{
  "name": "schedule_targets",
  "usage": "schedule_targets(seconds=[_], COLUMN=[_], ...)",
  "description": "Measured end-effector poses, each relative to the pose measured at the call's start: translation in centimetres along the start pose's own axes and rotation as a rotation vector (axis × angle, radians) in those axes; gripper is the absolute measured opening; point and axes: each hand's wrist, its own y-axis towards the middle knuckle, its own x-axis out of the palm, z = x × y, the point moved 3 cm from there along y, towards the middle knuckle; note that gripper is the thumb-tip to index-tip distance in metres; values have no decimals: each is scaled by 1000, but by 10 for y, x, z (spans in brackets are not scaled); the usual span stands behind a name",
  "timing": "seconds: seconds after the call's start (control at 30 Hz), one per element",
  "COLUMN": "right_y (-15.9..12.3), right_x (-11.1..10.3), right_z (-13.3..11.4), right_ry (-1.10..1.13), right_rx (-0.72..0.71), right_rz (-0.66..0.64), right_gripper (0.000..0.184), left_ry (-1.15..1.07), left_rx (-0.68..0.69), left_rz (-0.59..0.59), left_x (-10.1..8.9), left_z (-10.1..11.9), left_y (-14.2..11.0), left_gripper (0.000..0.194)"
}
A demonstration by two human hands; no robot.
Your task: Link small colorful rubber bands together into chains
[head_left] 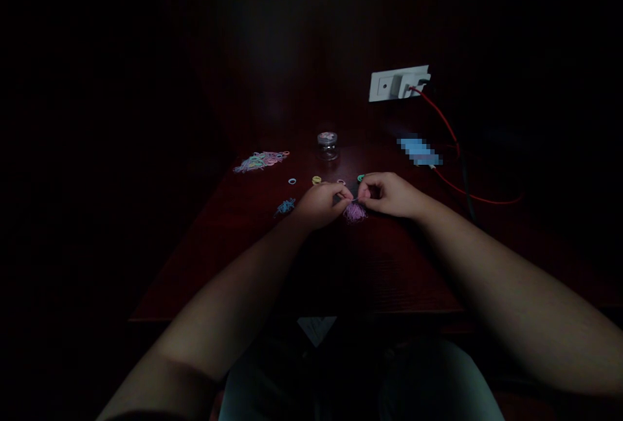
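Note:
My left hand and my right hand meet over the table, fingertips pinched close together. A thin, pale rubber band is stretched between them. Just below lies a small heap of purple rubber bands. To the left of my left hand is a blue heap of bands. Behind the hands sit a light blue band, yellow bands, a pinkish band partly hidden by my left hand, and green bands beside my right fingers.
A mixed, colourful pile of bands lies at the back left of the dark red table. A clear lidded jar stands at the back. To the right, a red cable runs from a wall socket toward a blurred-out blue object.

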Motion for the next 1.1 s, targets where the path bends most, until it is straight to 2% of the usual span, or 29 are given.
schedule_targets(seconds=[0.23, 0.8, 1.0, 1.1], right_y=[-1, -1, -2, -1], right_x=[-1, 0, 4, -2], right_z=[-11, 2, 0, 2], right_ry=[-8, -74, -28, -5], right_rx=[11, 19, 29, 18], right_rz=[-57, -153, -197, -108], right_gripper=[8, 5, 11, 14], left_ry=[11, 19, 21, 23], left_rx=[8, -18, -15, -8], left_rz=[-21, 0, 2, 7], left_x=[3, -1, 1, 1], left_z=[-3, -2, -2, -3], left_y=[0, -1, -1, -1], left_gripper=[13, 16, 16, 15])
